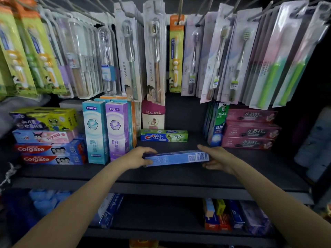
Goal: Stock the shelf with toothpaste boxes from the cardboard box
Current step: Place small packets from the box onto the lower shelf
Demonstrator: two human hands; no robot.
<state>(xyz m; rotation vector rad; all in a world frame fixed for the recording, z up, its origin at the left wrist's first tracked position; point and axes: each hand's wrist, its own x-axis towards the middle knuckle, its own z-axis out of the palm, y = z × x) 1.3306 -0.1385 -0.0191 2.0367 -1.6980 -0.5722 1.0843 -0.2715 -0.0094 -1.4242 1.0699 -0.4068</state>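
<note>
While both arms reach over the dark shelf (pixel 179 178), a person holds a blue box (pixel 176 157) of toothpaste lengthwise between two hands, barcode end toward the right. The left hand (pixel 138 157) grips the box's left end, fingers curled over its top edge; the right hand (pixel 217 158) clasps the barcode end, thumb above and fingers beneath. Whether the box already rests on the shelf or hangs just above it cannot be told.

Just beyond the hands lies a green Crest box (pixel 164 135), flat and alone in the open middle bay. Past the left hand stand two upright boxes (pixel 105 131), teal and purple, with stacked Colgate boxes (pixel 52 154) farther left. Past the right hand sit an upright Darlie box (pixel 218 126) and a stack of pink boxes (pixel 250 129). Toothbrushes (pixel 161 56) hang in packs overhead. No cardboard box is in view.

By the look of it, this is the placing step. The next move likely calls for setting the blue box down flat and sliding it away from the body, parallel to the Crest box, keeping clear of the upright boxes by the left hand, which seem easy to tip.
</note>
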